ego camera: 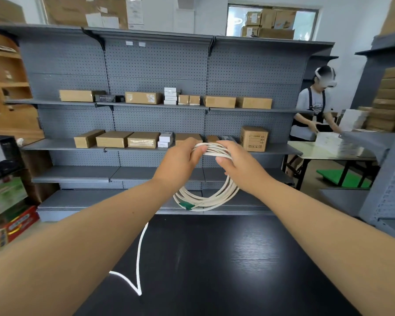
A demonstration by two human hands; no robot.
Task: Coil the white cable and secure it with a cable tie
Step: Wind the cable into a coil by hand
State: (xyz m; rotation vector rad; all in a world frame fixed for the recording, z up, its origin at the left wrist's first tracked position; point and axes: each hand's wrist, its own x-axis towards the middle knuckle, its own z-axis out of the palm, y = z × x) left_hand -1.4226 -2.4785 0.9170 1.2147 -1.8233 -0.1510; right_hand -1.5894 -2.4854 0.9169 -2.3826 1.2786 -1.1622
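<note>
White cable (209,198), partly coiled. Nearest the viewer, its loose tail (137,258) lies kinked on the dark tabletop (249,270) and rises behind the left forearm toward the coil. Beyond the tabletop's far edge the coil hangs in the air as several slack loops, gathered at the top between both hands. The left hand (180,163) has its fingers curled over the bundled strands, and the right hand (240,165), just beside it, wraps its fingers round the same bundle. A green tag (186,205) sits on the lowest part of the loops. The drooping loops and the kinked tail suggest a light, limp cord that will spring apart or tangle if released. It is best held where the strands cross at the top, with one hand pinching all the turns while the other feeds in the tail. No cable tie is visible. Behind stand grey pegboard shelves (157,65) with cardboard boxes (143,98).
</note>
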